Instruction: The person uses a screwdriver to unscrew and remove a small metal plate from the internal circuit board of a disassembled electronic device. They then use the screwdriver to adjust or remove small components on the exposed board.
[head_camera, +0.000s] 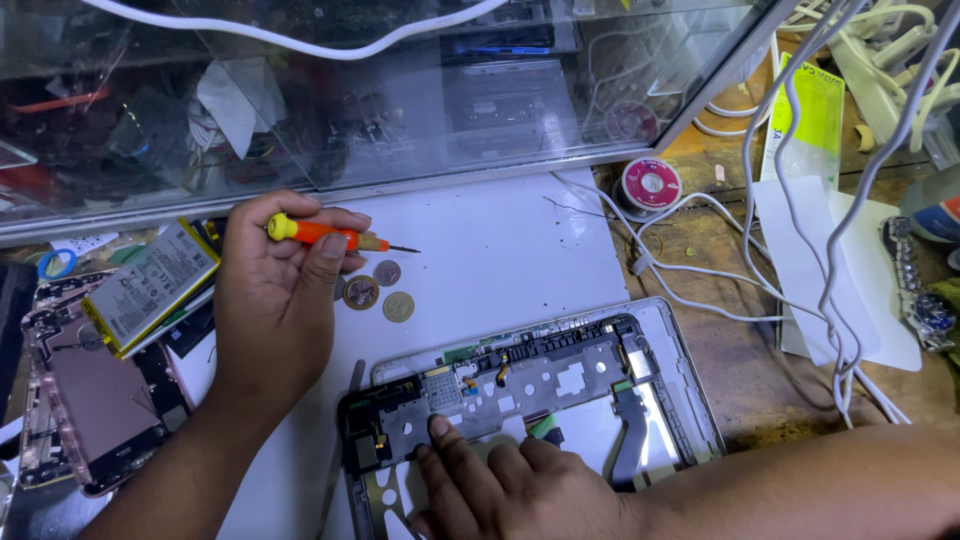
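The opened tablet (530, 390) lies on the white mat (500, 250), thin and likely fragile, best steadied by its frame. The right hand (520, 490) presses flat on it, fingers spread; the left hand (275, 300) pinches an orange screwdriver (330, 235) beside three coins (380, 290)

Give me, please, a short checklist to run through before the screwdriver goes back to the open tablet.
1. Screwdriver firmly in left hand: ok, fingers wrap the orange handle.
2. Bit fitted and clear: ok, tip points right, touching nothing.
3. Tablet held steady: ok, right hand presses on its inner plate.
4. White cables clear of tablet: ok, they lie beside it.
5. Coins off the tablet: ok, on the white mat.
6. Screws all out: cannot tell.
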